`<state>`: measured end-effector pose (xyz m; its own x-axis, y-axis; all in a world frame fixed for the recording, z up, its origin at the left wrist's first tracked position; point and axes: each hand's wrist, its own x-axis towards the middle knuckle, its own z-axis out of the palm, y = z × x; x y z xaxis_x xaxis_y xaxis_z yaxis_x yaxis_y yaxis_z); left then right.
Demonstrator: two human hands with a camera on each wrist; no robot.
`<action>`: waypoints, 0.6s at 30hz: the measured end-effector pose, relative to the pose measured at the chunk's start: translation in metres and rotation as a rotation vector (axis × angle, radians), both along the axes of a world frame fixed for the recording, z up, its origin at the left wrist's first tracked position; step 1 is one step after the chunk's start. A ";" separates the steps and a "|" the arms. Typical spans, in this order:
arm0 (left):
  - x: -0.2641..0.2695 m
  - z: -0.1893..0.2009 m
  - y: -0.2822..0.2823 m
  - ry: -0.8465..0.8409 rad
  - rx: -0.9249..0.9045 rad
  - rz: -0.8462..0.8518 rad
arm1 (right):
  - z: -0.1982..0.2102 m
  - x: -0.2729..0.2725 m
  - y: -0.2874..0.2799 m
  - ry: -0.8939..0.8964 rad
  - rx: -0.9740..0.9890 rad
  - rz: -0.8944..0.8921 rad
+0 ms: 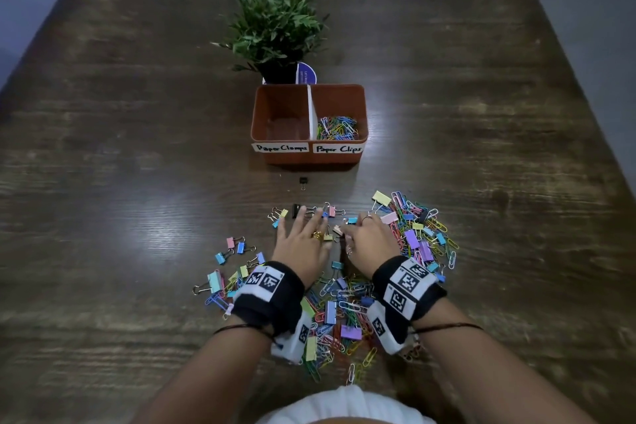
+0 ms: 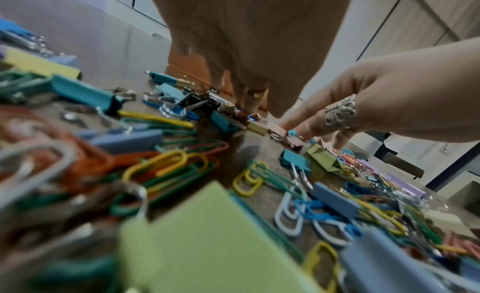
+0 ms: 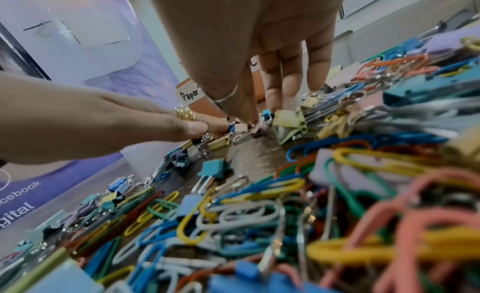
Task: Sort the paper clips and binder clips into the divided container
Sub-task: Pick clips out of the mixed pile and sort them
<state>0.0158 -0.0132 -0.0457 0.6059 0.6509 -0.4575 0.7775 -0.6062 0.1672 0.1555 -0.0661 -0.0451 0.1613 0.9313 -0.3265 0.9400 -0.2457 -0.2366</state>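
A brown divided container [image 1: 361, 103] stands mid-table. Its left compartment [image 1: 280, 120], labelled "Paper Clamps", is bare. The right one, labelled "Paper Clips", holds coloured paper clips [image 1: 337, 129]. In front lies a mixed pile of paper clips and binder clips [image 1: 344, 313]. My left hand [image 1: 303, 234] lies flat with spread fingers on a row of small binder clips [image 1: 330, 212]. My right hand [image 1: 361, 234] is beside it, straight fingers [image 3: 291, 79] touching small clips [image 3: 288, 116]. The wrist views show both hands [image 2: 249, 51] [image 2: 376, 96] fingertip-down on the table.
A potted green plant [image 1: 275, 24] stands just behind the container. One black binder clip [image 1: 303, 181] lies alone in front of the container. More binder clips [image 1: 234, 251] are scattered left of my left hand. A dense heap [image 1: 420, 234] lies right of my right hand.
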 end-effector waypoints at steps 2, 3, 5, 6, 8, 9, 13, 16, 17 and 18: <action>0.000 0.000 0.005 0.056 0.014 0.011 | 0.002 0.003 0.000 0.008 -0.003 -0.034; 0.000 0.001 0.007 0.065 0.025 0.017 | 0.004 0.005 0.002 0.032 -0.001 -0.043; -0.001 0.002 0.008 0.068 0.030 0.017 | 0.003 0.004 0.008 0.093 0.003 -0.013; -0.001 0.003 0.007 0.061 0.028 0.018 | 0.002 0.003 0.012 0.099 -0.002 0.018; -0.003 0.004 0.007 0.044 0.020 0.028 | 0.000 0.000 0.020 0.057 -0.015 0.047; -0.005 0.005 0.007 0.033 0.009 0.035 | -0.001 0.000 0.022 0.031 -0.027 0.034; -0.017 0.003 0.006 -0.147 -0.020 0.047 | 0.001 0.011 0.026 -0.018 0.001 -0.079; -0.029 0.004 0.001 -0.374 -0.017 0.099 | 0.004 0.012 0.031 0.038 0.093 -0.017; -0.034 0.004 0.000 -0.416 -0.021 0.128 | 0.004 0.011 0.034 0.045 0.103 0.012; -0.039 0.004 -0.002 -0.435 -0.036 0.160 | 0.004 0.011 0.037 0.048 0.118 0.020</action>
<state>-0.0229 -0.0148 -0.0413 0.6399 0.7401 -0.2071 0.7138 -0.4724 0.5170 0.1669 -0.0289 -0.0407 0.1293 0.9665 -0.2215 0.9313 -0.1951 -0.3076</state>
